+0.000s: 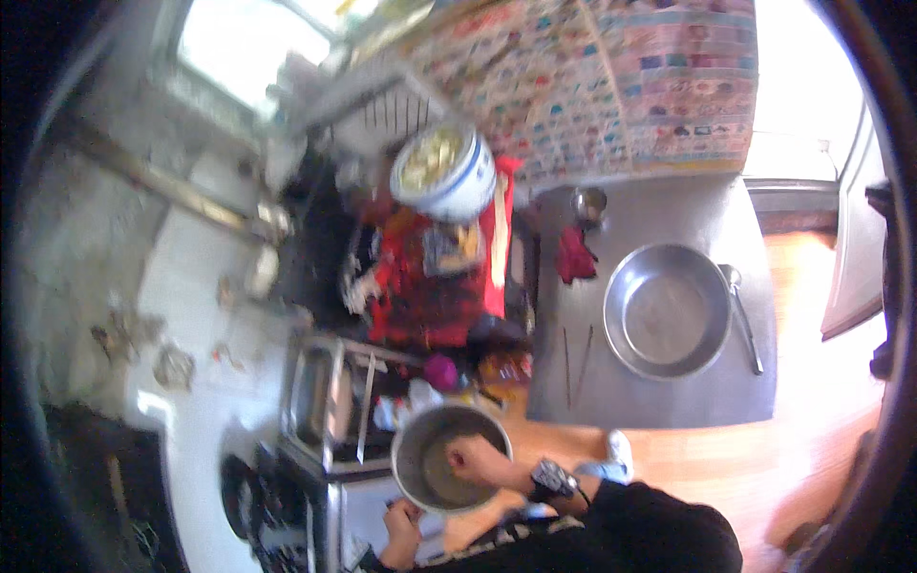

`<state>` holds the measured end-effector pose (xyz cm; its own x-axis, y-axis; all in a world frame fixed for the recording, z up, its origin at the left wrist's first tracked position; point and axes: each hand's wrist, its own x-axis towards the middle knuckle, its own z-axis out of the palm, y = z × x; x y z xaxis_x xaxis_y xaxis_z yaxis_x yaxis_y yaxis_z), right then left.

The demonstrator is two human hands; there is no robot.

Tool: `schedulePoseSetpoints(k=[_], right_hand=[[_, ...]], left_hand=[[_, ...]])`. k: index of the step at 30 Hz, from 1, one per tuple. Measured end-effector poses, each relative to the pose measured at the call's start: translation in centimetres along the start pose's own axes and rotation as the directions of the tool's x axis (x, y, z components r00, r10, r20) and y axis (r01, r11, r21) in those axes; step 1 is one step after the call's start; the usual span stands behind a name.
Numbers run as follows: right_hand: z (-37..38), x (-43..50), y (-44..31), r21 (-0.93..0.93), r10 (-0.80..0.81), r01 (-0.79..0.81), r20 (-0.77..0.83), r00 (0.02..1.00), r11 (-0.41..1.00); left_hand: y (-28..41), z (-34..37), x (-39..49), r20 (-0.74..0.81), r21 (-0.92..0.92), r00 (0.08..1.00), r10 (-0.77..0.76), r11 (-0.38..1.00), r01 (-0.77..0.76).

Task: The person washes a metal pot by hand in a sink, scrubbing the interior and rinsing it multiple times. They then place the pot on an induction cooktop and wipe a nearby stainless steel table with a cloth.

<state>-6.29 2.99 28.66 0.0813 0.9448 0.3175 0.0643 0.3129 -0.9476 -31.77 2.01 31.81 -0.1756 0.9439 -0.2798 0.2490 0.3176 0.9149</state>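
A deep round metal pot is at the lower middle, and its near left side is where my left hand grips the rim or a handle; which one I cannot tell. Curled fingers of my right hand are inside the pot's opening, above its blurred bottom. Whether that hand holds something is hidden. A patterned band circles the right wrist. To the right, on a grey metal table, lies a wide metal basin with nothing visible in it. A ladle or large spoon rests against its right side.
Two chopsticks, a dark red cloth and a glass jar are on the table. A blue-and-white container with pale pieces stands on a red cover. A metal-framed cabinet stands left of the pot.
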Motion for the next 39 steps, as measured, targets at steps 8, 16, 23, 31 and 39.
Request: schedulePoseSetpoints(k=[8,16,23,31,39], right_hand=[[5.4,5.7,-3.1,-0.286,0.124,-0.024,0.340,0.932,0.958],[18.1,22.8,-9.2,-0.033,-0.148,0.179,0.421,0.895,0.983],[32.8,27.2,-10.3,0.160,-0.216,0.145,0.696,0.685,0.976],[41.2,34.0,-9.0,0.046,-0.112,0.123,0.783,0.612,0.991],[47.0,48.4,-9.8,-0.349,-0.159,0.455,0.624,0.765,0.819]], left_hand=[[-2.2,-8.6,1.1,-0.144,-0.311,0.976,-0.162,0.944,0.111],[0.5,-19.4,10.6,-0.352,-0.466,0.929,-0.115,0.882,-0.067],[2.9,-24.7,17.5,-0.401,-0.457,0.913,-0.079,0.881,-0.125],[4.6,-26.6,23.5,-0.301,-0.682,0.935,-0.188,0.728,-0.073],[5.9,-27.2,29.2,-0.341,-0.720,0.894,-0.291,0.692,-0.049]])
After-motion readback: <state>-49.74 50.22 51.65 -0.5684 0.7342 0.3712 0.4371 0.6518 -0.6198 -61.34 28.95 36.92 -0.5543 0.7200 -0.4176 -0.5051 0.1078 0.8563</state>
